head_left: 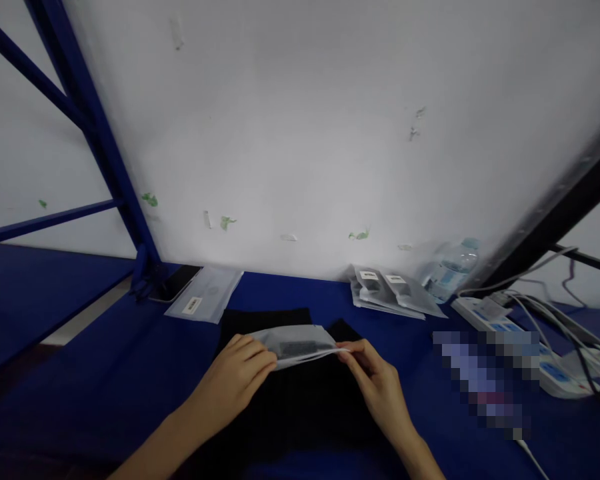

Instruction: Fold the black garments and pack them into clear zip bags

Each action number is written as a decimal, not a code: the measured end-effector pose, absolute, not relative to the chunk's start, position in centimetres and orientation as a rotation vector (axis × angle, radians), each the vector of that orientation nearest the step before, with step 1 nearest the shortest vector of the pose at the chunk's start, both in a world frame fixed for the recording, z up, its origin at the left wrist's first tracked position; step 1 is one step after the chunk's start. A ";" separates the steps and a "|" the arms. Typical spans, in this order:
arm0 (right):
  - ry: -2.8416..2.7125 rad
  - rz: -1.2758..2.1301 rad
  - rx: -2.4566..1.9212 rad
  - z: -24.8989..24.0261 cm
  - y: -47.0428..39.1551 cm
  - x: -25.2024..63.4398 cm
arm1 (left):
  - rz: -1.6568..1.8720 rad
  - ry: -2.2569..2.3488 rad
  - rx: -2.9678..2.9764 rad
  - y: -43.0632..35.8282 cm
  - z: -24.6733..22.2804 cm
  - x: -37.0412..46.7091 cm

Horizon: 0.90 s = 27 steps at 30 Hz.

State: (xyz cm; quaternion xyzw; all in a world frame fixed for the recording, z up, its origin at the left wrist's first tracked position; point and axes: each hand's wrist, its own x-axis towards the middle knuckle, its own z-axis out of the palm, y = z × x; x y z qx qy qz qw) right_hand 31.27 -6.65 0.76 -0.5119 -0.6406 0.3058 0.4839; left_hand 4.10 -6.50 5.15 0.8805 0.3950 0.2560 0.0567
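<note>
A translucent white pouch (300, 341) with something dark inside is held between my two hands, its near edge facing me. My left hand (245, 373) grips the pouch's left end with its fingers folded over it. At the other end, my right hand (373, 373) pinches the right corner between thumb and fingers. Beneath the pouch lies black cloth (300, 407), spread on the blue table and partly hidden by my hands.
Flat pouches with labels lie at the back left (211, 293) and back right (393, 293). Beside the right ones leans a clear bottle (450, 273). A power strip (555, 373) with cables and a blurred-out object (480, 380) lie on the right. A blue frame (103, 143) stands left.
</note>
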 end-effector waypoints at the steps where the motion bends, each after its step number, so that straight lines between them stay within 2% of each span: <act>1: -1.565 0.724 -1.252 0.8 -6.7 31.3 | 0.773 1.205 2.625 -6.4 5.2 4.3; 3: -1.568 0.615 -1.270 1.1 -7.0 31.2 | 0.784 1.224 2.514 -6.3 5.3 4.7; 8: -1.735 0.088 -1.200 2.5 -8.3 29.0 | 0.813 1.273 2.184 -6.5 6.0 5.6; 14: -2.113 -0.034 -1.054 2.7 -9.7 26.4 | 0.976 1.249 2.008 -6.3 6.4 6.3; 23: -2.228 -0.449 -1.277 1.9 -9.1 24.1 | 1.116 1.205 2.141 -7.9 4.9 7.4; 27: -2.193 -0.429 -1.359 0.8 -8.4 23.7 | 1.111 1.288 1.998 -8.5 4.2 5.6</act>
